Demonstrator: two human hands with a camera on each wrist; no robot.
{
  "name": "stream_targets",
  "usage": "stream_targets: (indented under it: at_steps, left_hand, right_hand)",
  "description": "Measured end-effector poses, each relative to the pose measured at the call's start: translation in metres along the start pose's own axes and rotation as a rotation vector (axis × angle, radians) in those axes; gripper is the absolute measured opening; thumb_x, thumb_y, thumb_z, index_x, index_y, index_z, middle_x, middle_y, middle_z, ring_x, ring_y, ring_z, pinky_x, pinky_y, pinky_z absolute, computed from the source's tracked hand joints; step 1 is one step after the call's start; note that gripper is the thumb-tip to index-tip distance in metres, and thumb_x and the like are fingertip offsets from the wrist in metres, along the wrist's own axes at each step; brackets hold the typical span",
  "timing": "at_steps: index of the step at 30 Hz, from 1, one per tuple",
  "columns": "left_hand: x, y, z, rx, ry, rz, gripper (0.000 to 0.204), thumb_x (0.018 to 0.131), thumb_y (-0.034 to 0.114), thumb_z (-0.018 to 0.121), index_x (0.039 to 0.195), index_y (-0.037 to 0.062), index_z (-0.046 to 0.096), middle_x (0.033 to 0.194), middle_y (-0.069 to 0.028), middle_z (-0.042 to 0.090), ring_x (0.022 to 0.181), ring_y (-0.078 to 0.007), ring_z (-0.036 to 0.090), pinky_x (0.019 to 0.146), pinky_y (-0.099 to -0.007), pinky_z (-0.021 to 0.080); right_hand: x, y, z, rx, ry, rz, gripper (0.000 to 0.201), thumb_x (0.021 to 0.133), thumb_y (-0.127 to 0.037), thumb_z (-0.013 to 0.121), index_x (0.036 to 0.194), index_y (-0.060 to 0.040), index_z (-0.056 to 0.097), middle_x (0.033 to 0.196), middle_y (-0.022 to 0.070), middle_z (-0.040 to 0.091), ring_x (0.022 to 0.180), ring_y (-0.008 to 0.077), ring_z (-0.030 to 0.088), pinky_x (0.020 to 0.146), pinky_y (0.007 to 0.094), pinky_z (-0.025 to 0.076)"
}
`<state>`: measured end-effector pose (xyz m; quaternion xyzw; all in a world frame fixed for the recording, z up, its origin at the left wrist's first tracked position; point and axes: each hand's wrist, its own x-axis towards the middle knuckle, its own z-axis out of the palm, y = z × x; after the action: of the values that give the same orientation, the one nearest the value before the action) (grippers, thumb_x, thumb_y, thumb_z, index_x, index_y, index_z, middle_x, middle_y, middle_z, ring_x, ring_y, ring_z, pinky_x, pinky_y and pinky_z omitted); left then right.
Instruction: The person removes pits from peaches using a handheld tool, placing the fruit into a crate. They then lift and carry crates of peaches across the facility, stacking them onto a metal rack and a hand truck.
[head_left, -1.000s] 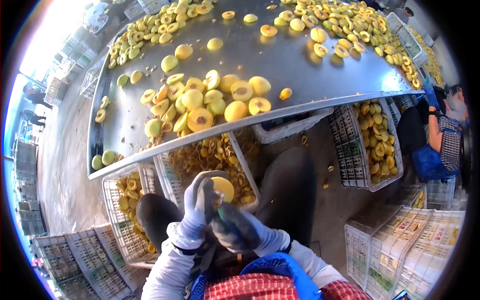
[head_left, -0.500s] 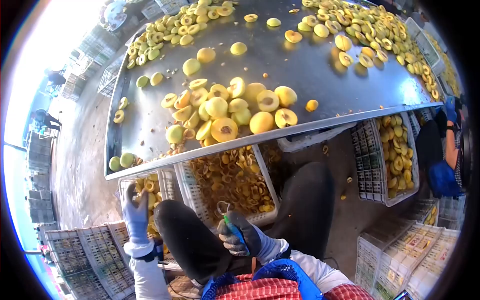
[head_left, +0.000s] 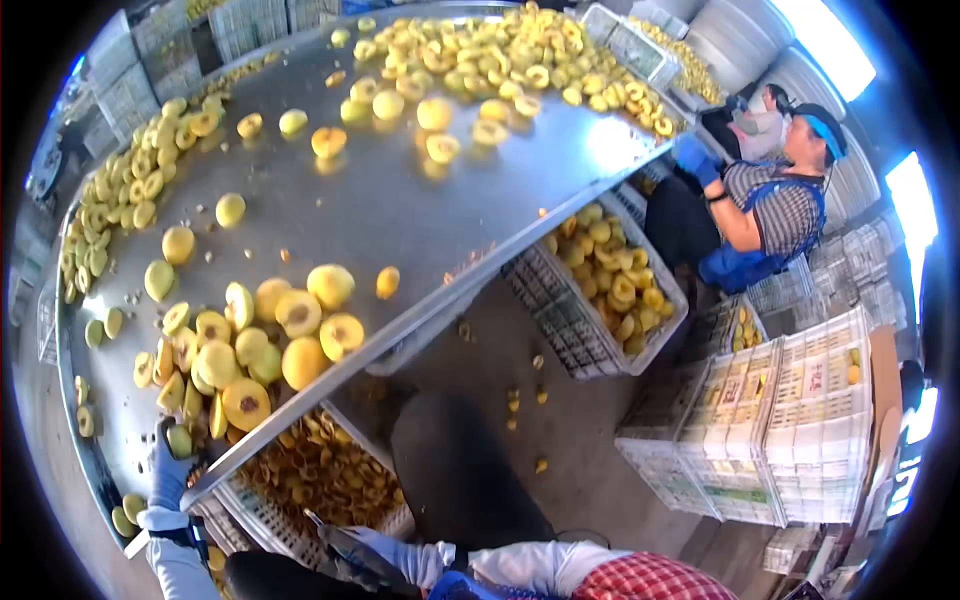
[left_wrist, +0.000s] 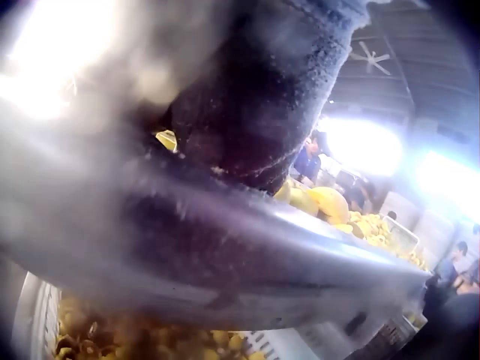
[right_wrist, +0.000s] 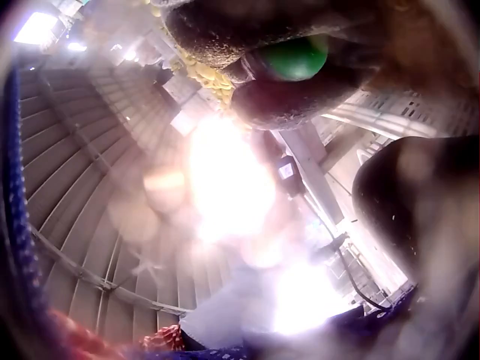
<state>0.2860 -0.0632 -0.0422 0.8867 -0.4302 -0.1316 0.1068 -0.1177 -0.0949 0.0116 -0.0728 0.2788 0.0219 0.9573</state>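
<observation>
At the table's near left corner, the gloved left hand (head_left: pixel 168 472) curls its fingers round a greenish-yellow fruit (head_left: pixel 180 441). Its dark glove (left_wrist: pixel 247 97) fills the top of the left wrist view, above the blurred metal edge. Low over the lap, the gloved right hand (head_left: pixel 375 560) holds a tool with a metal tip (head_left: pixel 314 518). The tool's green handle (right_wrist: pixel 298 58) shows between the fingers in the right wrist view. Whole and halved yellow fruits, one a cut half (head_left: pixel 246 404), lie in a group beside the left hand on the metal table (head_left: pixel 330 220).
Below the table edge stands a crate of brown and yellow scraps (head_left: pixel 320 475). A crate of fruit halves (head_left: pixel 612 285) is farther right, near a seated person (head_left: pixel 775 200). Stacked white crates (head_left: pixel 760 425) stand at the right. More fruit (head_left: pixel 500 50) covers the table's far side.
The left hand has gone from the lap, past the left crate, up to the table corner and now grips a fruit. The right hand keeps the tool. The head view has swung right.
</observation>
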Motion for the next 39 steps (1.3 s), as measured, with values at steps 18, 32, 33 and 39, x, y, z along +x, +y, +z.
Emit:
stream_targets:
  at_steps: [18,32,33,39]
  left_hand:
    - [-0.215,0.200,-0.020,-1.758,-0.375,-0.079,0.076,0.073,0.038,0.067,0.133,0.0020,0.038,0.118,-0.0141,0.054,0.106,-0.0229,0.056,0.090,-0.0310,0.048]
    - [-0.250,0.234,-0.002,-1.403,0.146,-0.160,0.043,0.091,0.034,0.055,0.117,0.0009,0.051,0.102,-0.0100,0.059,0.094,-0.0153,0.055,0.086,-0.0294,0.044]
    - [-0.251,0.234,0.000,-1.314,0.191,-0.123,0.042,0.090,0.033,0.055,0.117,0.0009,0.052,0.102,-0.0097,0.059,0.092,-0.0155,0.056,0.082,-0.0285,0.046]
    - [-0.250,0.207,0.016,-1.224,0.124,-0.080,0.043,0.091,0.032,0.054,0.120,0.0004,0.050,0.103,-0.0089,0.059,0.092,-0.0142,0.058,0.078,-0.0255,0.049]
  right_hand:
    - [0.000,0.019,-0.015,-1.314,0.128,-1.275,0.018,0.086,-0.011,0.062,0.100,-0.0007,0.056,0.078,0.0170,0.057,0.064,0.0309,0.059,0.056,0.0385,0.047]
    - [-0.026,0.034,0.005,-1.106,0.174,-0.834,0.030,0.089,-0.026,0.055,0.104,-0.0001,0.054,0.078,0.0222,0.060,0.075,0.0386,0.062,0.064,0.0425,0.048]
    - [-0.026,0.037,0.004,-1.063,0.159,-0.816,0.029,0.090,-0.025,0.054,0.105,0.0003,0.053,0.078,0.0221,0.060,0.075,0.0381,0.062,0.064,0.0423,0.048]
    - [-0.013,0.044,-0.015,-0.850,0.028,-0.583,0.034,0.093,-0.018,0.053,0.119,0.0045,0.052,0.092,0.0087,0.063,0.080,0.0120,0.059,0.068,0.0279,0.047]
